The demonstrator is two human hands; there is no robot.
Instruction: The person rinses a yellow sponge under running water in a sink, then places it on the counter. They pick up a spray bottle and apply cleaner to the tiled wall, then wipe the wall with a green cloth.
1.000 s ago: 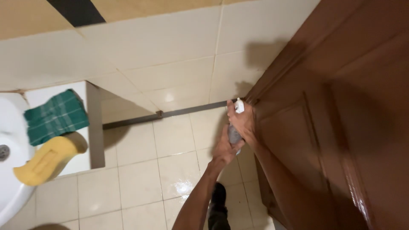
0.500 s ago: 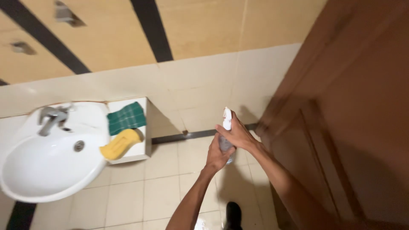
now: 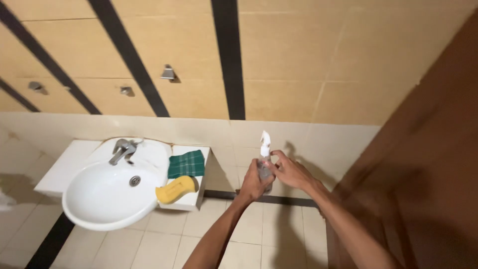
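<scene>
Door (image 3: 428, 189): brown, right of frame. Sink (image 3: 107, 192): white, lower left; green cloth (image 3: 186, 163), yellow sponge (image 3: 174, 189) beside. Spray bottle (image 3: 264, 162): centre frame, upright, gripped by left hand (image 3: 255, 182), fingers curled round; right hand (image 3: 291, 172) fingers pinching its neck.

White sink (image 3: 99, 199), green plaid cloth (image 3: 186, 163), yellow sponge (image 3: 174, 189), clear spray bottle (image 3: 264, 167) w/ white top, brown door (image 3: 428, 184), beige wall w/ black stripes.

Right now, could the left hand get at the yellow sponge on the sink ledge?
Probably not as it stands: the left hand is wrapped around the spray bottle together with the right hand. The yellow sponge lies uncovered, with open space between.
</scene>
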